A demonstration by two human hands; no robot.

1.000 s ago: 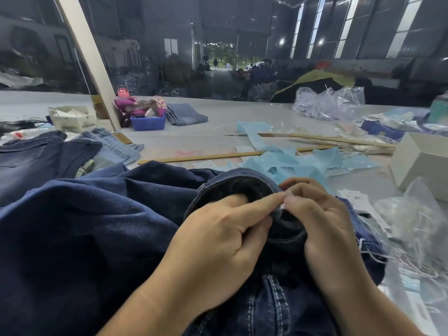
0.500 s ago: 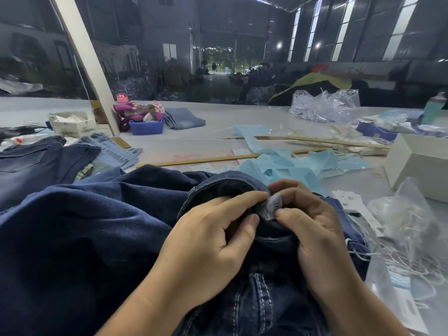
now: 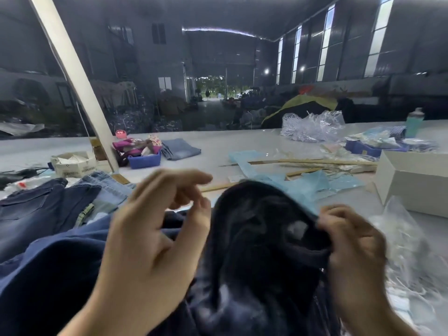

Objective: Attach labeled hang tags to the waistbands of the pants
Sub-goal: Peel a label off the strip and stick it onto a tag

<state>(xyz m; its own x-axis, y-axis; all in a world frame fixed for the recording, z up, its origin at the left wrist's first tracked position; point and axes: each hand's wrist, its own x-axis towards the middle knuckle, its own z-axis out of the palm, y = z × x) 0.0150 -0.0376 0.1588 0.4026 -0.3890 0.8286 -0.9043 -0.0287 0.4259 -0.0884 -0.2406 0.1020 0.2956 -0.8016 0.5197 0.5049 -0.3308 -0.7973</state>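
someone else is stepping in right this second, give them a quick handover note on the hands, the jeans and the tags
Left hand: lifted off the cloth, fingers loosely curled, holding nothing.
Right hand: grips the raised waistband of the dark jeans.
A small white label shows inside the waistband; the frame is too blurred to tell whether a hang tag is on.
Loose tags and strings lie in clear plastic at right.
Left: check this pair, then tag the other jeans at left.
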